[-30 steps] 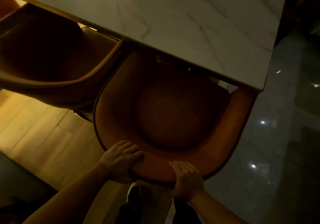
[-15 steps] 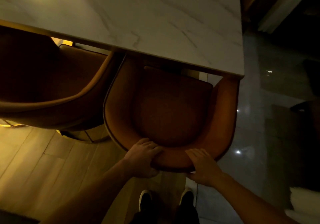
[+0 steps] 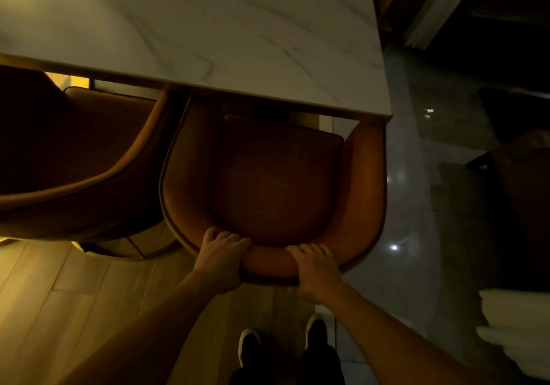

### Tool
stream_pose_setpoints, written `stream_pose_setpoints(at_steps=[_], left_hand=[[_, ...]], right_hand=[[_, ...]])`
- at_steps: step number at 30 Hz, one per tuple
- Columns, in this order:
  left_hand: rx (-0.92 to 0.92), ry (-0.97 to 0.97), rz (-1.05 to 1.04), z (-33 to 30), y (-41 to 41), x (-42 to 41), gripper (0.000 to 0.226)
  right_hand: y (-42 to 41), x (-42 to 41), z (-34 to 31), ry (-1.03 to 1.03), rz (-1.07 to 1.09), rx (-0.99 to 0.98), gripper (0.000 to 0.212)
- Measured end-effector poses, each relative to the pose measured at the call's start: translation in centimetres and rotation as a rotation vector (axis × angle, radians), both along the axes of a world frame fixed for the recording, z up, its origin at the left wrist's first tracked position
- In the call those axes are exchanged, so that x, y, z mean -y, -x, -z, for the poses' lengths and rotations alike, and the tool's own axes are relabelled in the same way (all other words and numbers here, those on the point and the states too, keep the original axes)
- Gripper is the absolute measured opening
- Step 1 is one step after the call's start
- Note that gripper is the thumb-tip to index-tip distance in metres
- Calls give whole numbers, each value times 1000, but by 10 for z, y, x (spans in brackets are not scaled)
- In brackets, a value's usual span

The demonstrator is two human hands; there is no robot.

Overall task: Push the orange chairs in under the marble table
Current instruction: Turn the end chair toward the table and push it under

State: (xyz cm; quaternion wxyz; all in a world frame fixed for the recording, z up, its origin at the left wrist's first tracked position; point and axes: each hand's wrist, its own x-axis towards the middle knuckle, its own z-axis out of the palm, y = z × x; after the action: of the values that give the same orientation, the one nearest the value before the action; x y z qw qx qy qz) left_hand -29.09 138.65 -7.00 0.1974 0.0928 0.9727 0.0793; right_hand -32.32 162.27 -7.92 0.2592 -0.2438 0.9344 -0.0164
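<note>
Nearest, the left hand [image 3: 218, 258] and right hand [image 3: 315, 267] both curl over the padded back rim of the orange upholstered tub chair [image 3: 273, 182], the sensible hold. It looks bulky but should slide. Its front sits beneath the near right corner of the white marble table [image 3: 226, 33].

Veined marble table [image 3: 238, 27], matt orange-upholstered chair [image 3: 363, 176], glossy floor tiles [image 3: 416, 206].

Two orange chairs [image 3: 268, 182] being held up by the floor [image 3: 74, 289], wood on one side, shiny grey tiles [image 3: 416, 206] on the other, two shoes [image 3: 250, 346] being stood on it
</note>
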Motion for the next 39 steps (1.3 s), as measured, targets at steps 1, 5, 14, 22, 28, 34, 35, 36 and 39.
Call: stream_pose_setpoints(at_steps=[1, 5, 14, 22, 28, 34, 35, 36, 39], left_hand=[[-14, -10, -6, 1, -1, 0, 65], [-28, -32, -38, 1, -2, -1, 53], [10, -96, -117, -5, -17, -11, 33], [12, -178, -189, -10, -63, -33, 37], [-6, -152, -196, -9, -63, -33, 47], [51, -75, -275, -17, -60, -44, 55], [53, -67, -296, -18, -60, -46, 55], [59, -60, -311, -19, -59, -47, 56], [82, -36, -317, -19, -58, -49, 57]], right_hand=[[0, 0, 1, 9, 1, -9, 84], [0, -1, 2, 23, -1, -29, 82], [-12, -8, 6, 58, -18, -19, 76], [-46, -33, 6, 109, -67, 14, 81], [-51, -39, 12, 254, -63, -101, 77], [-47, -40, 10, 336, -96, -146, 75], [-46, -40, 9, 333, -98, -129, 73], [-45, -41, 9, 334, -103, -115, 72], [-43, -43, 8, 330, -115, -67, 71]])
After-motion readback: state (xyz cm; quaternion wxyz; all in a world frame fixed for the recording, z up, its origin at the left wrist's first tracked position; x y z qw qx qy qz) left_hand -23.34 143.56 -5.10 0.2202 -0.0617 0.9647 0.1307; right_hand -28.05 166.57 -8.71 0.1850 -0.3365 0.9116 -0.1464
